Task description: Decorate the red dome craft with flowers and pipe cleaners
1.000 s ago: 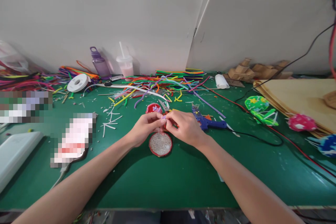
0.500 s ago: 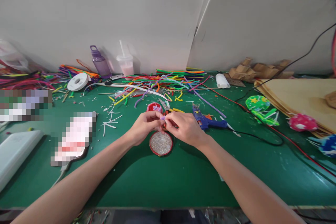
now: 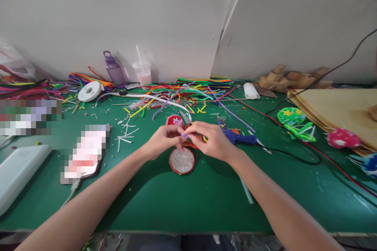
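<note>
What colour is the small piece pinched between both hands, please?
The small piece is pale purple; head view shows it.

Left hand (image 3: 163,141) and right hand (image 3: 211,141) meet on a piece (image 3: 184,135), just behind the disc (image 3: 182,160); glue gun (image 3: 239,138) to their right; pipe cleaners (image 3: 182,94) behind; bottle (image 3: 113,70) left of cup (image 3: 141,72), further back.

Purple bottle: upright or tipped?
Upright: the purple bottle stands on its base against the white board, cap on top, beside the pink cup.

bright, even overhead light | soft shadows | edges bowed, slightly blurred
</note>
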The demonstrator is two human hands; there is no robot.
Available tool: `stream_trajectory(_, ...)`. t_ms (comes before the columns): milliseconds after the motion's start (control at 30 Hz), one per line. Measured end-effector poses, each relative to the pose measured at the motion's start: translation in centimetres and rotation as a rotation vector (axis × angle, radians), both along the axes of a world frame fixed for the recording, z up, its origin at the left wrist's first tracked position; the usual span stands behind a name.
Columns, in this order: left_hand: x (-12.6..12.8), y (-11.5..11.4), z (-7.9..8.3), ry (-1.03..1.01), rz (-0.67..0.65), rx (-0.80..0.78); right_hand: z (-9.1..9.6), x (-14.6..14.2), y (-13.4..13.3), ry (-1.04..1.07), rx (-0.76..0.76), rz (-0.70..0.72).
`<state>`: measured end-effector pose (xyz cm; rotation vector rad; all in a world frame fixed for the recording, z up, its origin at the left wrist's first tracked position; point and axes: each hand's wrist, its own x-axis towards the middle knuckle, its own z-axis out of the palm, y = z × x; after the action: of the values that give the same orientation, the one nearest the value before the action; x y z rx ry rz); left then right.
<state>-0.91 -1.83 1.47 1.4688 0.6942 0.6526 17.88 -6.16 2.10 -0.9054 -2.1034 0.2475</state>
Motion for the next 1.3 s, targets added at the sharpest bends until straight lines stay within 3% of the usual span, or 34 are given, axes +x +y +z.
stream_trajectory(167,0.1,-0.2,0.1,-0.114,0.023,-0.176,-0.5,-0.3,0.0,-0.07,0.15,-0.106)
stream_trajectory(300,0.3,-0.3,-0.1,-0.103,0.064,-0.152,-1.0,-0.7,0.1,-0.076,0.238,-0.146)
stream_trajectory(500,0.1,0.0,-0.5,-0.136,0.072,-0.045,-0.9,-1.3,-0.2,0.119,0.017,-0.137)
stream_trajectory(733,-0.2,0.1,-0.2,-0.083,0.047,-0.071,0.3,-0.5,0.0,0.17,-0.2,-0.037)
stream_trajectory(933,-0.2,0.0,-0.1,-0.01,-0.01,-0.096,0.4,-0.1,0.2,0.07,-0.112,0.051)
stream_trajectory(1300,0.0,0.0,-0.4,-0.055,0.013,-0.144,0.3,-0.3,0.0,-0.035,-0.078,-0.025)
